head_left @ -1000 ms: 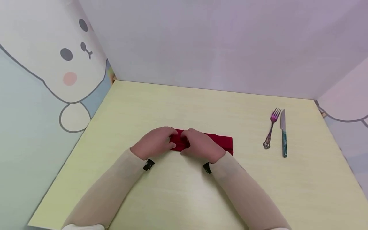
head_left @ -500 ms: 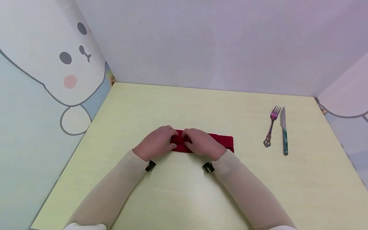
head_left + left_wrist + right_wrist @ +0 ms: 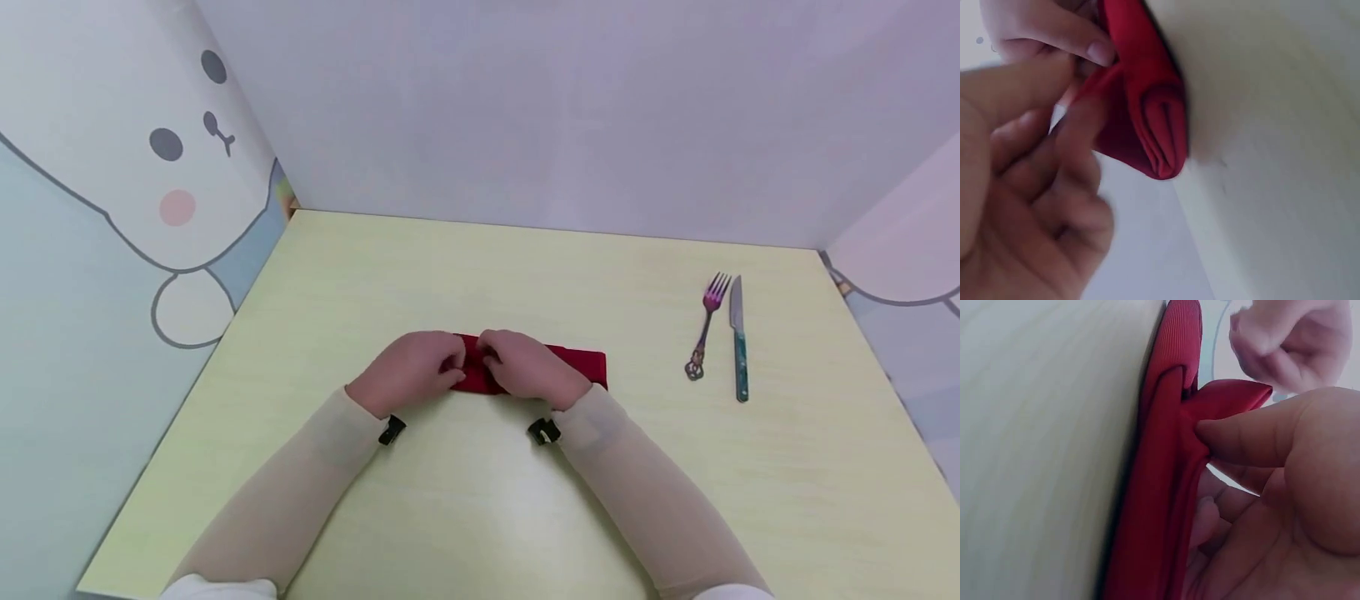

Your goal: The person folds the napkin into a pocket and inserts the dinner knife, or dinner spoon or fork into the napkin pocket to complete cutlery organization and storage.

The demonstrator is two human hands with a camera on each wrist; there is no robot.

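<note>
A red cloth napkin (image 3: 581, 362) lies folded into a long narrow strip on the table, its layers showing at the left end in the left wrist view. My right hand (image 3: 534, 367) pinches a fold of it between thumb and fingers near the middle, where a loose flap (image 3: 1235, 400) stands up from the strip. Over the left end, my left hand (image 3: 411, 371) has loosely curled fingers close by the flap. In the right wrist view that left hand (image 3: 1300, 340) appears blurred, just above the flap's corner, with no cloth visible in its grasp.
To the right on the pale table (image 3: 480, 517) lie a fork (image 3: 707, 329) with an ornate handle and a knife (image 3: 739, 342) with a green handle, side by side. A plain wall (image 3: 555, 125) rises behind the table, and printed panels stand at both sides.
The left hand's fingers and thumb have curled closer together. My right hand has closed its thumb and fingers on the napkin's fold. Fork and knife lie as before.
</note>
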